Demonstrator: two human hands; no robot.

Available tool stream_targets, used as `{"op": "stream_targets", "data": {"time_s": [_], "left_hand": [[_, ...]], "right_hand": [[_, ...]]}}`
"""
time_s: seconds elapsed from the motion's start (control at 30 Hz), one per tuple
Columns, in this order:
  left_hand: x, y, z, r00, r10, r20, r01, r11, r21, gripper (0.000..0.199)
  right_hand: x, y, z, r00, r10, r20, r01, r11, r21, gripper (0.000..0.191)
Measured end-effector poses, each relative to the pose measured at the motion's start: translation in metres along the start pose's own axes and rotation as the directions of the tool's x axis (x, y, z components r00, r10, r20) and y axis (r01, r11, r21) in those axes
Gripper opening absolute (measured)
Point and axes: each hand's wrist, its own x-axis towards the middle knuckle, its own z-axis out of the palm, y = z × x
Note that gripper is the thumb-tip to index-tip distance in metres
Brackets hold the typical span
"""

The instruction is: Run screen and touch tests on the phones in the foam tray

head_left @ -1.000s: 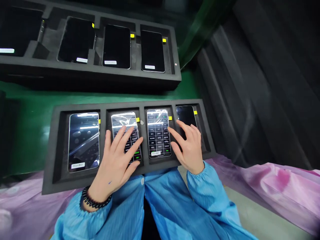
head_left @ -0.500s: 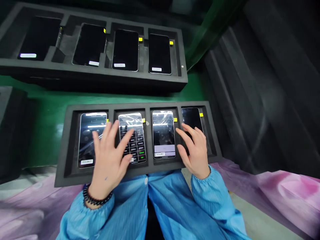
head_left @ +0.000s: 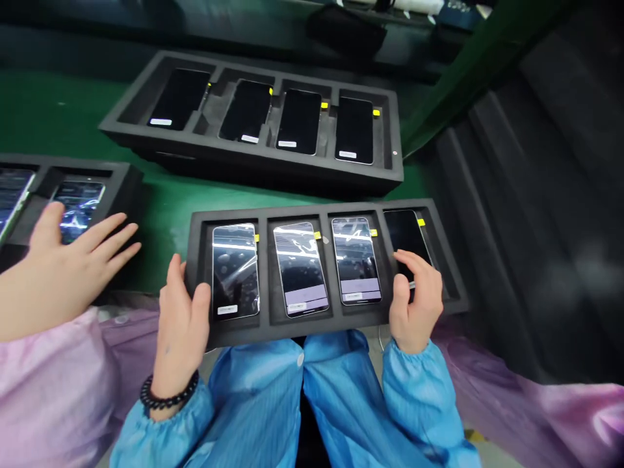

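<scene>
The left hand (head_left: pixel 180 312) is half closed, curled around the left end of a black foam tray (head_left: pixel 302 329), with a beaded bracelet (head_left: pixel 168 393) on its wrist. The tray sits just above the person's blue smock (head_left: pixel 258 396). The right hand (head_left: pixel 415 302) is also half closed, at the tray's right end. Its fingers (head_left: pixel 407 266) lie over the lower part of the fourth phone (head_left: pixel 404 237), but whether it grips anything, I cannot tell.

The tray holds four phones, one per compartment. Three show glossy, reflective screens, and the fourth is dark. Beyond it, a second foam tray (head_left: pixel 253 159) with four dark phones sits on the green bench (head_left: pixel 166 208). At the left, a co-worker's hand (head_left: pixel 73 253) in a pink sleeve (head_left: pixel 49 390) is spread over a third tray (head_left: pixel 117 175) of lit phones.
</scene>
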Motion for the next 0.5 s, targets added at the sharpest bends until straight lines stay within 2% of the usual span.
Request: {"op": "stream_targets", "data": {"time_s": [0.07,0.1,0.2,0.27,0.3,0.4,0.5], "left_hand": [[-0.009,0.016,-0.001,0.987,-0.154,-0.036,0.153,0.988,-0.033,0.069],[-0.012,0.022,-0.002,0.981,-0.189,-0.047,0.187,0.981,-0.047,0.069],[-0.01,0.029,-0.003,0.982,-0.174,-0.069,0.17,0.984,-0.061,0.07],[-0.006,0.027,-0.002,0.985,-0.158,-0.066,0.155,0.986,-0.053,0.072],[-0.004,0.026,-0.001,0.986,-0.159,-0.057,0.156,0.986,-0.052,0.072],[-0.002,0.02,0.002,0.986,-0.167,-0.026,0.165,0.984,-0.061,0.072],[-0.003,0.017,0.003,0.984,-0.177,-0.01,0.175,0.979,-0.103,0.072]], "right_hand": [[0.006,-0.02,0.007,0.99,-0.041,0.134,0.039,0.999,0.014,0.029],[0.006,-0.034,0.013,0.97,-0.111,0.218,0.103,0.994,0.046,0.028],[0.007,-0.081,0.036,0.828,-0.351,0.437,0.32,0.936,0.146,0.032],[0.008,-0.109,0.053,0.737,-0.396,0.548,0.399,0.909,0.119,0.036],[0.01,-0.121,0.06,0.714,-0.39,0.581,0.426,0.901,0.081,0.037],[0.018,-0.147,0.074,0.701,-0.356,0.618,0.497,0.865,-0.065,0.041],[0.023,-0.16,0.081,0.689,-0.382,0.615,0.568,0.812,-0.132,0.039]]}}
